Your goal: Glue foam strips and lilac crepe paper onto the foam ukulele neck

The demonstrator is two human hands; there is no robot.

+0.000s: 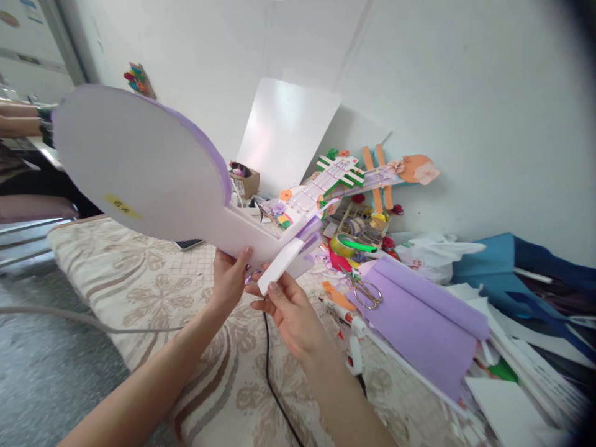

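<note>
My left hand point(230, 279) grips the neck of a large lute-shaped white board point(144, 161) from below. The board is tilted up to the left, with purple paper along its edge and a yellow label point(121, 206) on its face. My right hand point(293, 316) pinches the near end of a white strip point(280, 267) between thumb and fingers. The strip lies across the narrow end of the board, beside other white and purple strips point(310, 230). Whether it is fixed to the board there, I cannot tell.
A glue gun point(351, 341), scissors point(366, 293), purple paper point(414, 320) and a tape roll point(343, 244) lie on the patterned tablecloth point(153, 273) at right. Decorated paper instruments point(326, 186) stand behind. A black cable point(269, 366) crosses the cloth. Another person's arm point(18, 121) is at far left.
</note>
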